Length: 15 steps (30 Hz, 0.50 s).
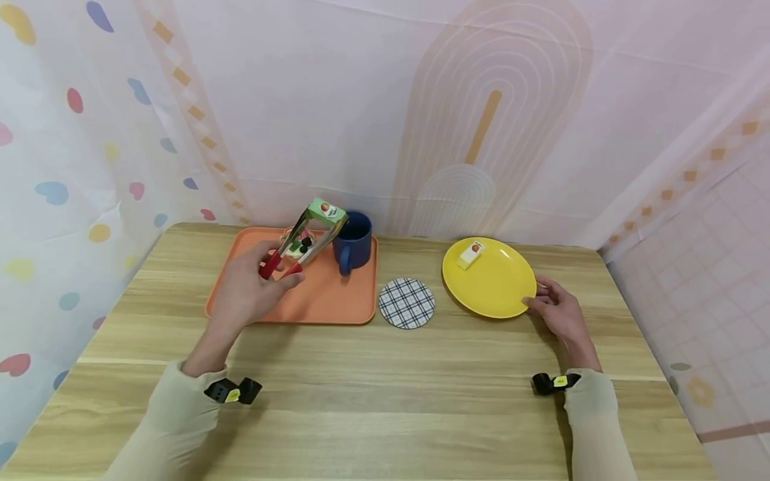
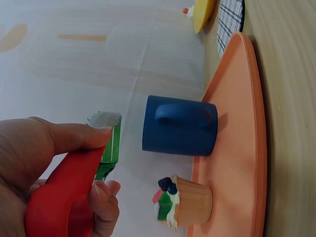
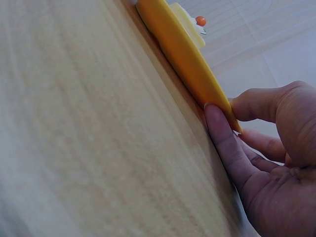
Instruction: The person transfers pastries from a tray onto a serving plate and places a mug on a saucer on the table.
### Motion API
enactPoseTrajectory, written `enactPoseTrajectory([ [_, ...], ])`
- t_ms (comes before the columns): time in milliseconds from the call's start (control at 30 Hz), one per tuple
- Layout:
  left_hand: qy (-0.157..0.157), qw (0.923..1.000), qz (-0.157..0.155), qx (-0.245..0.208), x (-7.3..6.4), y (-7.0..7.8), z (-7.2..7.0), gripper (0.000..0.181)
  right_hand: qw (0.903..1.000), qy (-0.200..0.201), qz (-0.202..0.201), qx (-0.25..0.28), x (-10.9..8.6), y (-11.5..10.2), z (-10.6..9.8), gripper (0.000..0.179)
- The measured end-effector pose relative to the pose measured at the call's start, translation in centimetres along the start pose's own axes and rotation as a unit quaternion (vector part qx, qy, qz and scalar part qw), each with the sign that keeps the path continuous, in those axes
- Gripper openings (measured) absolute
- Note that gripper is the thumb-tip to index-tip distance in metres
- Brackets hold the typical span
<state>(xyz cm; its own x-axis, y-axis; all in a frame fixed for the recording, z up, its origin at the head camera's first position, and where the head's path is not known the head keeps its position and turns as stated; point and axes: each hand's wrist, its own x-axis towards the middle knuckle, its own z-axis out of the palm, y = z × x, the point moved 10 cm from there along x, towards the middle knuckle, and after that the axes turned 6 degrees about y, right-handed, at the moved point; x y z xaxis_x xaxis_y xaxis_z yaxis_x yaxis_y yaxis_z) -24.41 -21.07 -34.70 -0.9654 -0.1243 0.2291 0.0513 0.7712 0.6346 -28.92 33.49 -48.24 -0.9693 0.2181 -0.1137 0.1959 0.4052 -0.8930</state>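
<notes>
My left hand [image 1: 249,287] grips a pair of tongs [image 1: 273,265] with red handles. Between the tongs' metal tips a green cake slice [image 1: 325,210], topped with an orange fruit and white cream, is held up above the back of the orange tray [image 1: 327,304]. At the right, my right hand [image 1: 561,310] pinches the near right rim of a yellow plate [image 1: 496,287]. On that plate's far left part lies a pale yellow cake slice [image 1: 469,256]. In the right wrist view the plate's edge [image 3: 197,74] sits between thumb and fingers, low over the table.
A blue mug [image 1: 356,240] stands on the tray, its handle toward me. Left of it is a cupcake [image 2: 190,202] with berries and cream, partly behind the tongs in the head view. A round checked coaster [image 1: 406,303] lies between tray and plate. Patterned cloth hangs behind.
</notes>
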Motion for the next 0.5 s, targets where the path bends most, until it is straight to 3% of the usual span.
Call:
enactPoseTrajectory([
  [500, -0.018, 0.9997, 0.011, -0.011, 0.6, 1.9, 2.0, 0.061, 1.0000, 0.002, -0.002, 0.006, 0.2, 0.1, 0.2, 0.065],
])
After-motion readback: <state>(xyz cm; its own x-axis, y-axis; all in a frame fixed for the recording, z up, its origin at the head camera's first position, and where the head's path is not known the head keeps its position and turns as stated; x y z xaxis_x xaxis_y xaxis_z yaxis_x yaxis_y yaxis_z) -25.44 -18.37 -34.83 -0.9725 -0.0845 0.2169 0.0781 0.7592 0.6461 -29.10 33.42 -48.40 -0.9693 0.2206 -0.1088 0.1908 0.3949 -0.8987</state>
